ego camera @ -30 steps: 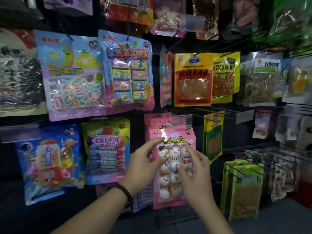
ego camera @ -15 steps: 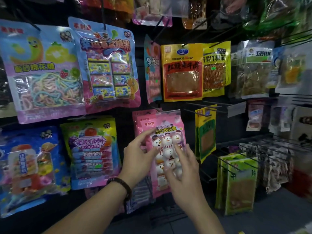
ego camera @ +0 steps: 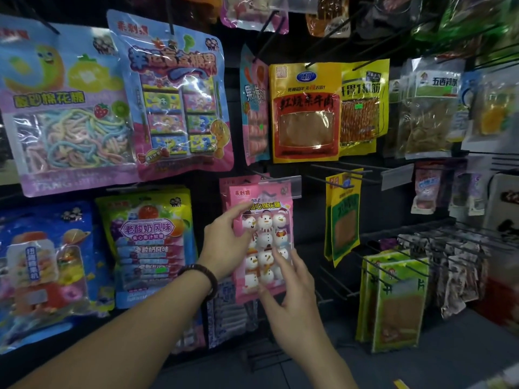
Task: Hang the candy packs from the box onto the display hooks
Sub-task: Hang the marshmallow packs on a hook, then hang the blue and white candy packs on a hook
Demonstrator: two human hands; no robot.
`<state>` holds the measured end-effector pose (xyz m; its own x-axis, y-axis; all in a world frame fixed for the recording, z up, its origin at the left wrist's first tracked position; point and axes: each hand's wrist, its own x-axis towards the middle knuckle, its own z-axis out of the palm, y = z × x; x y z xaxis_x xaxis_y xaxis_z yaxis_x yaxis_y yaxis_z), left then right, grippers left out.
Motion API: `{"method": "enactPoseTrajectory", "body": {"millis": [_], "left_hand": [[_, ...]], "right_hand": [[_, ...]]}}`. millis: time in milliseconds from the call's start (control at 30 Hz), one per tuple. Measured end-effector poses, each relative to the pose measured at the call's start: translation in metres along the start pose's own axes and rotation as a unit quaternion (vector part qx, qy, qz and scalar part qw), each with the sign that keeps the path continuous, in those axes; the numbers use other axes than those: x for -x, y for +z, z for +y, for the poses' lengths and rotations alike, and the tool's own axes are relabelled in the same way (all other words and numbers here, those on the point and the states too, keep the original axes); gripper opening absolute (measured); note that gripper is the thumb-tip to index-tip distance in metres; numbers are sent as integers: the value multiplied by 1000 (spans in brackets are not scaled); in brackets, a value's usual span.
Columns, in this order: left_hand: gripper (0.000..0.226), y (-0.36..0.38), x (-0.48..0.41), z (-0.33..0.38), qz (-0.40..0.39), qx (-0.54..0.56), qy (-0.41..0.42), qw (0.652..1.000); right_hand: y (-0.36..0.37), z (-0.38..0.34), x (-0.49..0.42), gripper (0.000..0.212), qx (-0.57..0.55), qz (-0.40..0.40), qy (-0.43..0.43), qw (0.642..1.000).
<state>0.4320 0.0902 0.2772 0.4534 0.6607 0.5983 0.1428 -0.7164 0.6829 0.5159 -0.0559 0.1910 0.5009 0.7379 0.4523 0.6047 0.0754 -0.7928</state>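
Pack hangs on the hook, right between the hands. Left hand is at its upper-left edge, right hand on its lower face. Neither hand grips anything: left index and thumb tips just touch the film, right fingers lie straight against the bottom rows. My read: it's hung and being squared up.

Handling guess: light, soft film bag with puffy marshmallow filling, so it's squashy and easy to dent. The film is glossy and likely slips under flat fingers. Stiffest part should be the flat header above the left index, round the hang hole, then the side seams. Pinch it there, not across the window.

Look: pink and shiny, red brand mark top-left, title line under it, three columns of white snowmen with red and orange hats. Clear tag overlaps its top. Second pack, also pink, sits behind it, just past the left fingertips.
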Motion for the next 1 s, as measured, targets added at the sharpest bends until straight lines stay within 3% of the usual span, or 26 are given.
{"method": "enactPoseTrajectory", "body": {"millis": [233, 333, 400, 500, 567, 667, 800, 900, 1000], "left_hand": [[57, -33, 36, -27, -17, -79, 3, 997], [50, -66, 75, -37, -70, -101, -12, 992], [44, -93, 111, -45, -127, -118, -13, 985], [32, -134, 171, -54, -239, -162, -44, 956], [25, -157, 214, -61, -309, -172, -71, 933], [22, -181, 276, -82, -364, -186, -90, 908], [21, -190, 340, -113, -412, -141, -141, 889], [18, -183, 368, -133, -428, -129, -170, 878], [21, -174, 380, -149, -460, -142, -171, 860]], "right_hand": [[14, 2, 21, 63, 35, -23, 23, 999], [30, 9, 40, 56, 60, -41, 26, 997], [41, 14, 55, 42, 42, -100, 73, 991], [55, 18, 82, 15, -17, -206, 190, 960], [66, 25, 102, 3, -2, -257, 214, 942], [96, 37, 141, 17, 3, -327, 260, 909], [140, 60, 201, 9, 56, -379, 337, 860], [173, 90, 246, 9, 59, -358, 395, 844], [195, 128, 292, 16, 41, -284, 411, 865]]}}
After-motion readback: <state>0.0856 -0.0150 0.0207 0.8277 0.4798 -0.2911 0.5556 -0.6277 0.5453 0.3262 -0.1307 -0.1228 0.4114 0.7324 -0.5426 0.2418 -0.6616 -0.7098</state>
